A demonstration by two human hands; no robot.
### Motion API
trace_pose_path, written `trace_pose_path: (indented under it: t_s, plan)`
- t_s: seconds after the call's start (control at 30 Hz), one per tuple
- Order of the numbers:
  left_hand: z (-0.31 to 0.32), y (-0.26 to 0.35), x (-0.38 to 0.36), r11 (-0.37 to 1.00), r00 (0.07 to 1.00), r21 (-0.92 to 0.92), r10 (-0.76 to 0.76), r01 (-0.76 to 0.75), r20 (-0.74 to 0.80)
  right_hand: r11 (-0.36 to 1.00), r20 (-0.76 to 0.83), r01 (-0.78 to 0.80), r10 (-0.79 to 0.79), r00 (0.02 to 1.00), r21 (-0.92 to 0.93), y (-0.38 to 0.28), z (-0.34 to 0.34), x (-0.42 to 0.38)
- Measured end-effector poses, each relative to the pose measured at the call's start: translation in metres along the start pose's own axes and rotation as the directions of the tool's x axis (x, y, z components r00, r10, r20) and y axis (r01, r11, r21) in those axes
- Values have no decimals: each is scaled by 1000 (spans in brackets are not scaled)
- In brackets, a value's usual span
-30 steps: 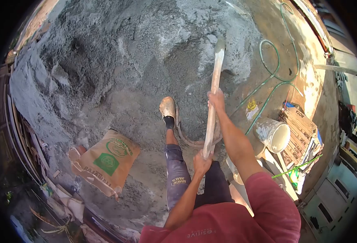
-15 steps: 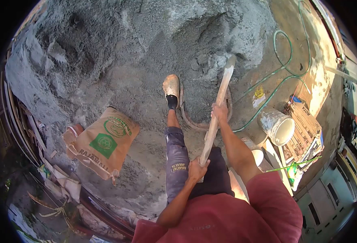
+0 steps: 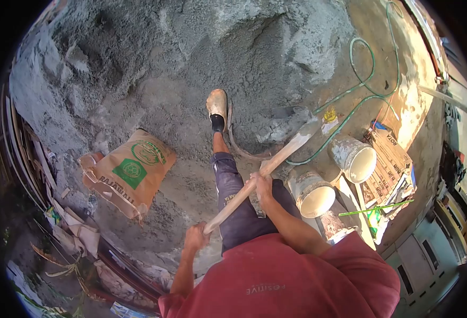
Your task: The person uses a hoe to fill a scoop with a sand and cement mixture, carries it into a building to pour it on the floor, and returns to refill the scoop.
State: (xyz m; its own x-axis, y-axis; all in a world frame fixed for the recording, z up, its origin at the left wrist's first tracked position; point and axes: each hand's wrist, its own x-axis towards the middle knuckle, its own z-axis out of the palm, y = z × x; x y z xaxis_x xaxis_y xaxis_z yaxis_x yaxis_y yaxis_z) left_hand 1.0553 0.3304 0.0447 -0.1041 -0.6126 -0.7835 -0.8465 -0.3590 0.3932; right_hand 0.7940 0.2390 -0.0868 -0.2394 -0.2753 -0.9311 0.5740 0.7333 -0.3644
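A long wooden-handled hoe (image 3: 244,193) slants across my body, its far end up and to the right. My left hand (image 3: 197,236) is closed round the near end of the handle. Farther up, my right hand (image 3: 262,186) is wrapped round its middle. At the far end a dark flat blade (image 3: 286,112) shows near the grey mix; its shape is only partly clear. Ahead spreads a large heap of grey sand-like mix (image 3: 191,58). My shoe (image 3: 217,103) stands at the heap's near edge.
A torn paper sack (image 3: 154,177) marked RAJAWALI lies at left. Two dirty buckets, a nearer bucket (image 3: 302,185) and a farther bucket (image 3: 342,151), stand at right by flattened cardboard (image 3: 389,172). A green hose (image 3: 368,98) loops across the ground. Planks (image 3: 29,153) line the left edge.
The hoe has swung from steep to slanted. Both hands have moved left; my left hand is lower, and the far end has come down out of the heap towards me.
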Motion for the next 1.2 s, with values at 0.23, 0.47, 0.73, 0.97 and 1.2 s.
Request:
trace_pose_path:
  t_s: [0.23, 0.47, 0.73, 0.97, 1.2]
  plan:
    - [2, 25, 82, 979, 971, 49, 204, -199, -126, 967, 19, 247, -249, 968, 67, -116, 5, -4]
    - [14, 214, 240, 908, 906, -118, 375, -401, -198, 744, -139, 666, -665, 733, -52, -304, 14, 125]
    - [31, 240, 235, 982, 997, -188, -7, -7, -72, 830, -156, 312, -423, 892, -462, -265, 32, 229]
    - [46, 156, 191, 989, 994, -101, -112, 111, -10, 893, -180, 148, -244, 953, -425, -147, 48, 213]
    - [36, 135, 103, 986, 990, -97, -139, 138, -9, 941, -158, 143, -198, 967, -306, -97, 26, 140]
